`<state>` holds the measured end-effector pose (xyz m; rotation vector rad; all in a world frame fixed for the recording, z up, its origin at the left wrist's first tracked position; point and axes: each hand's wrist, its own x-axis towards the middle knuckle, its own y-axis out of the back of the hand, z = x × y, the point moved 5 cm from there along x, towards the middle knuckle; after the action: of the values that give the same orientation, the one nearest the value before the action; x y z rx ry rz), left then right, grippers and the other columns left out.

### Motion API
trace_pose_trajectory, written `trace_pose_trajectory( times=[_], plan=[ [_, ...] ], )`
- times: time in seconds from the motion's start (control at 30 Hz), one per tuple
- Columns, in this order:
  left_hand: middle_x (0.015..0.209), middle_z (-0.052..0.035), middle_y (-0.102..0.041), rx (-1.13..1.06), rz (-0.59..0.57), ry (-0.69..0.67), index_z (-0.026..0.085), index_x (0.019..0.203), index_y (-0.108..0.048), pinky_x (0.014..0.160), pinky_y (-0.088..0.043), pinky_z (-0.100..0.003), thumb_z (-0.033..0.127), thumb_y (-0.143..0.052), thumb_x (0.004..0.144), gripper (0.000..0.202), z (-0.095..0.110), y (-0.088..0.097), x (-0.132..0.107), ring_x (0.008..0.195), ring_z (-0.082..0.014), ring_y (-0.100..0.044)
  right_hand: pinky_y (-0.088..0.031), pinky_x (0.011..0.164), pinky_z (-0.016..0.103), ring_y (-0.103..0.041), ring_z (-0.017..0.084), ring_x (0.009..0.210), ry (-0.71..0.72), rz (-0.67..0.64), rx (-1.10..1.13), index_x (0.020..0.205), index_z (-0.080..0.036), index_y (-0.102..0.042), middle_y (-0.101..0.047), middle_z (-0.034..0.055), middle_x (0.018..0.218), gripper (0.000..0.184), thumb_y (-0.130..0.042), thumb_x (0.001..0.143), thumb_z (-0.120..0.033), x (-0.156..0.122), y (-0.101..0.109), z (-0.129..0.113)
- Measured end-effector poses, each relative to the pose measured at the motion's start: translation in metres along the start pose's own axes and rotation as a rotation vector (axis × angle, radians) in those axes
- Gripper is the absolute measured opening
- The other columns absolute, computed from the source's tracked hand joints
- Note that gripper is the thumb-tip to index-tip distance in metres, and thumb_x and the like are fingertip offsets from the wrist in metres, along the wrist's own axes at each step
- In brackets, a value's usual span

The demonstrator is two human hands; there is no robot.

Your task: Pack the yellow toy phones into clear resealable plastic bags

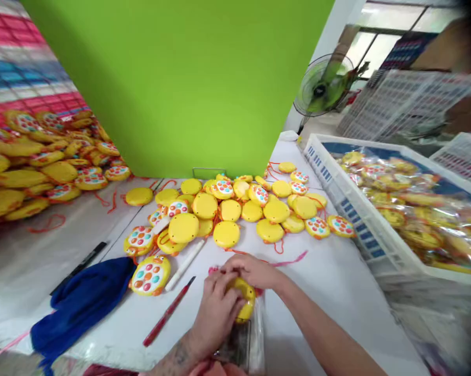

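My left hand and my right hand close around a round yellow plastic toy, which they mostly hide. Under it, a transparent plastic bag lies on the white table, with the toy at its upper end. A thin pink-red cord trails from near my right hand. To the left of my left hand lies a red marker pen. Beyond it rests a toy with coloured buttons. A heap of similar yellow toys with red cords spreads farther ahead.
A white plastic crate of bagged toys stands at the right table edge. A white marker and a blue cloth lie left. A larger toy pile sits far left, below a green panel. A fan stands behind.
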<state>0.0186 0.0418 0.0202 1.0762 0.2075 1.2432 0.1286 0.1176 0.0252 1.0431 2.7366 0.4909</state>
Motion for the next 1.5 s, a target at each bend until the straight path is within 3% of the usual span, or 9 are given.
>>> trace_pose_trajectory(
  times=[0.1, 0.2, 0.4, 0.6, 0.8, 1.03, 1.17, 1.37, 1.5],
  plan=[
    [0.132, -0.0083, -0.052, -0.05, -0.092, -0.004, 0.021, 0.088, -0.06, 0.104, -0.038, -0.054, 0.017, -0.054, 0.088, 0.007, -0.001, 0.0, 0.006, 0.127, -0.0295, -0.04, -0.046, 0.087, 0.032, -0.06, 0.017, 0.097, -0.108, 0.442, -0.044, 0.091, -0.021, -0.061, -0.066, 0.0035, 0.103, 0.025, -0.045, 0.078, -0.007, -0.024, 0.021, 0.003],
    [0.136, -0.0091, -0.05, -0.162, -0.215, 0.044, 0.021, 0.091, -0.058, 0.107, -0.036, -0.051, 0.021, -0.052, 0.091, 0.006, -0.003, 0.0, 0.01, 0.131, -0.0268, -0.039, -0.046, 0.066, 0.027, -0.06, 0.016, 0.073, -0.293, 0.658, -0.102, 0.092, -0.02, -0.058, -0.064, 0.0013, 0.081, 0.013, -0.048, 0.088, -0.026, -0.062, 0.026, 0.009],
    [0.136, -0.0076, -0.049, -0.378, -0.405, 0.177, 0.022, 0.087, -0.057, 0.106, -0.037, -0.041, 0.027, -0.058, 0.088, 0.005, -0.009, 0.01, 0.02, 0.127, -0.0235, -0.043, -0.043, 0.058, 0.027, -0.06, 0.017, 0.061, -0.524, 0.621, -0.125, 0.111, -0.022, -0.055, -0.062, -0.0024, 0.066, 0.03, -0.044, 0.092, -0.043, -0.104, -0.009, 0.015],
    [0.113, -0.0056, -0.058, -0.359, -0.408, 0.203, 0.021, 0.082, -0.058, 0.096, -0.039, -0.039, 0.022, -0.062, 0.084, 0.004, -0.004, 0.016, 0.029, 0.109, -0.0225, -0.05, -0.046, 0.07, 0.03, -0.064, 0.02, 0.078, -0.478, 0.713, -0.158, 0.116, -0.021, -0.055, -0.069, 0.0044, 0.091, 0.03, -0.04, 0.09, -0.027, -0.087, -0.027, 0.008],
    [0.079, -0.0023, -0.061, -0.36, -0.453, 0.311, 0.02, 0.079, -0.057, 0.076, -0.043, -0.034, 0.02, -0.054, 0.088, 0.009, 0.006, 0.014, 0.029, 0.079, -0.0202, -0.054, -0.045, 0.061, 0.027, -0.057, 0.016, 0.063, -0.41, 0.908, 0.075, 0.116, -0.02, -0.054, -0.06, -0.0011, 0.072, 0.031, -0.047, 0.088, -0.03, -0.083, -0.026, 0.001],
    [0.119, -0.01, -0.055, -0.5, 0.014, 0.474, 0.022, 0.116, -0.052, 0.097, -0.039, -0.042, 0.035, -0.055, 0.088, 0.031, -0.021, 0.044, 0.017, 0.113, -0.0252, -0.05, -0.054, 0.064, 0.031, -0.064, 0.017, 0.067, -0.299, 0.987, 0.548, 0.11, -0.022, -0.052, -0.062, 0.0, 0.081, 0.033, -0.059, 0.085, -0.042, -0.082, -0.027, -0.013],
    [0.114, -0.0096, -0.06, -0.862, -0.066, 0.732, 0.02, 0.121, -0.05, 0.079, -0.048, -0.034, 0.046, -0.058, 0.085, 0.045, -0.035, 0.03, 0.005, 0.095, -0.0221, -0.059, -0.055, 0.063, 0.032, -0.065, 0.017, 0.065, -0.261, 1.037, 0.544, 0.108, -0.022, -0.054, -0.062, 0.0004, 0.083, 0.032, -0.061, 0.084, -0.043, -0.085, -0.025, -0.019],
    [0.085, -0.0046, -0.066, -1.099, -0.213, 0.825, 0.016, 0.088, -0.06, 0.071, -0.046, -0.027, 0.049, -0.061, 0.082, 0.034, -0.025, 0.014, 0.005, 0.08, -0.0179, -0.061, -0.052, 0.082, 0.039, -0.064, 0.022, 0.092, -0.277, 1.113, 0.043, 0.111, -0.022, -0.058, -0.065, 0.007, 0.102, 0.026, -0.053, 0.089, -0.035, -0.094, -0.008, -0.021],
    [0.083, -0.0034, -0.067, -1.121, -0.209, 0.763, 0.017, 0.095, -0.061, 0.072, -0.047, -0.027, 0.046, -0.059, 0.085, 0.031, -0.019, 0.01, 0.011, 0.078, -0.0176, -0.062, -0.047, 0.09, 0.039, -0.058, 0.022, 0.102, -0.096, 0.969, -0.408, 0.11, -0.024, -0.062, -0.065, 0.0059, 0.106, 0.022, -0.051, 0.091, -0.022, -0.078, -0.007, -0.046]
  ],
)
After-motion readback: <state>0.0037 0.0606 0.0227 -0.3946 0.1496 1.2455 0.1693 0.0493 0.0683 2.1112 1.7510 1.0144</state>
